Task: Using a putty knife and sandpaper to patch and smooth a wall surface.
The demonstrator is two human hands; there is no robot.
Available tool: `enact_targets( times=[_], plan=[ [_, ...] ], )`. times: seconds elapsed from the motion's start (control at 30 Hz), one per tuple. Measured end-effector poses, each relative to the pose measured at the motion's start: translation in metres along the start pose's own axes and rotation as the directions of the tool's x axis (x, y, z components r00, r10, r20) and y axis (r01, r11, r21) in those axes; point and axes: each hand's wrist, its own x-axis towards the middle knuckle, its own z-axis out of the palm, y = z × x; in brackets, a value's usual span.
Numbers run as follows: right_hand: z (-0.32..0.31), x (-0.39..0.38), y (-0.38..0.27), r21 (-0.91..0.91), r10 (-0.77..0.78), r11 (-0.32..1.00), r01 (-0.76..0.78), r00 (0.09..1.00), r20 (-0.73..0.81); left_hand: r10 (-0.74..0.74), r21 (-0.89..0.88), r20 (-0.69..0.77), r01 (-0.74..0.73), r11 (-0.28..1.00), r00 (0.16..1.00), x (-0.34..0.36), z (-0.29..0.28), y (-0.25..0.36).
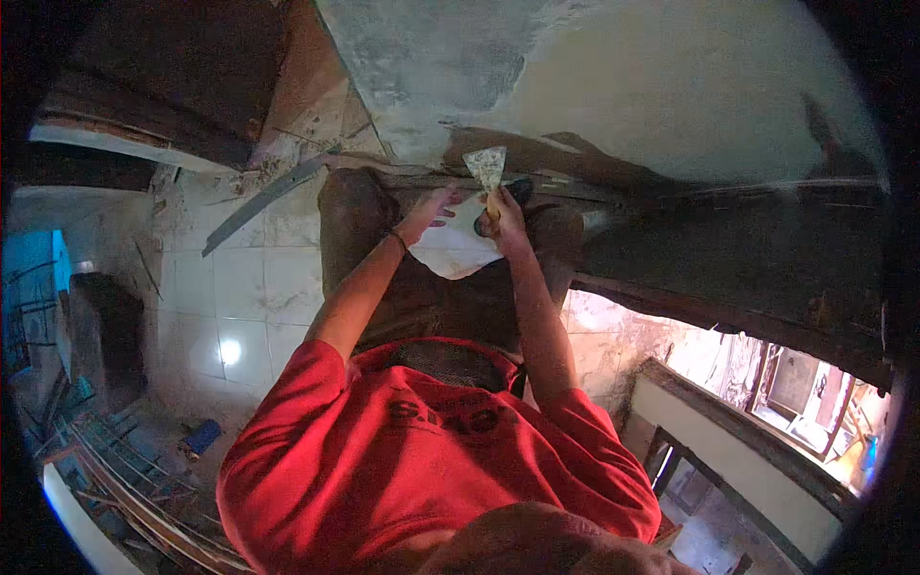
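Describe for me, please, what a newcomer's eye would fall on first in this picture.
Probably the red shirt, which fills the lower middle of the picture. Next might come the scraper, its pale, stained blade pointing up from the right hand near the upper middle, with the open left hand beside it. The round glare on the floor tiles at left also stands out.

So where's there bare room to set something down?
Mostly on the pale floor tiles left of the legs, below the long grey strip. A smaller patch shows between the legs, flanked by the left hand and right hand, holding the scraper. Crowded: lower left, around slats and a blue object.
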Motion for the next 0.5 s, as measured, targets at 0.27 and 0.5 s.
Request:
enact_targets(
  times=[0.27, 0.5],
  plan=[
    [0.0032, 0.0007, 0.0012, 0.007, 0.018, 1.0, -0.018, 0.999, -0.033, 0.002, -0.027, 0.007, -0.002, 1.0, 1.0, 0.0015, -0.0009, -0.0014],
    [0.0062, -0.0025, -0.0018, -0.017, 0.008, 1.0, -0.009, 0.999, -0.052, -0.009, -0.051, 0.016, 0.01, 0.999, 1.0, 0.0015, -0.002, -0.0032]
  ],
)
